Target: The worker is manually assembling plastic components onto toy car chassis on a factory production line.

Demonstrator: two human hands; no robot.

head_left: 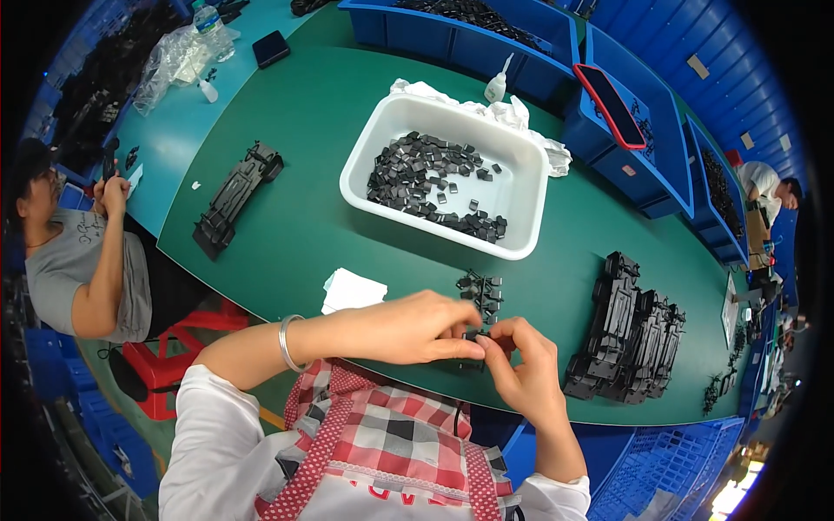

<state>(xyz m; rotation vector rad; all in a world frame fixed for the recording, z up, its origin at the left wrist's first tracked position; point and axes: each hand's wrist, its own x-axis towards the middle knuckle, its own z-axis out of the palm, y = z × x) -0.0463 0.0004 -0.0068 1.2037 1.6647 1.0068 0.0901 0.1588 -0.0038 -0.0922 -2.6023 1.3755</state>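
My left hand [417,328] reaches across the near edge of the green table, thumb and fingers pinched together. Its fingertips meet those of my right hand [528,369], also closed in a pinch. Between and just below them shows a small black plastic part [472,362], mostly hidden by the fingers. Right behind the hands lies a cluster of small black plastic pieces [483,292]. A white sheet of paper [352,291] lies beyond my left wrist. Farther back, a white plastic tub [532,227] holds many small black clips.
Long black moulded trays [615,326] stand in a row at the right; another black moulded piece [236,201] lies at the left. Blue bins [539,74] line the back, with a red-framed phone [611,106] on one. A small white bottle [497,85] stands behind the tub. A co-worker [87,269] sits at left.
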